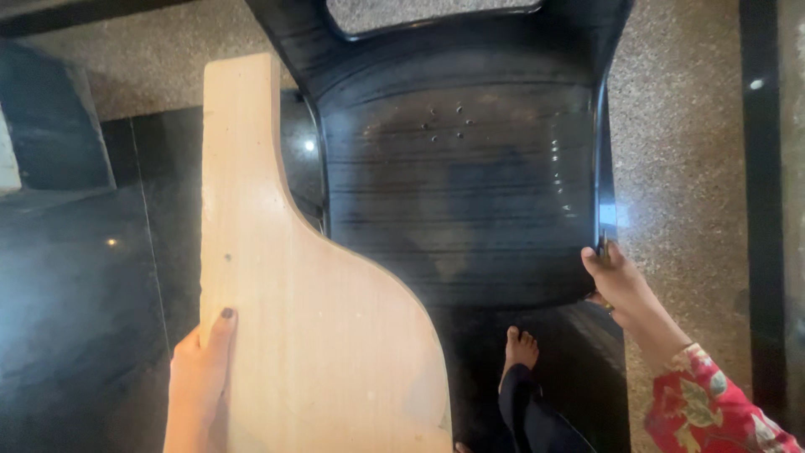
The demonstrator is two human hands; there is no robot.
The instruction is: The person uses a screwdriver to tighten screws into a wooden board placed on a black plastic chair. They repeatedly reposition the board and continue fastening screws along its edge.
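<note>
Speckled stone floor [679, 126] with dark polished bands runs under everything. On it stands a black plastic chair [461, 184], its seat facing up. Left of the seat, a pale wooden board [285, 319] with a curved cutout is held upright, overlapping the seat's left edge. The right hand [616, 281] clasps the seat's front right corner. The left hand [201, 377] grasps the board's lower left edge, thumb on its face. A bare foot [520, 348] rests on the floor below the seat.
</note>
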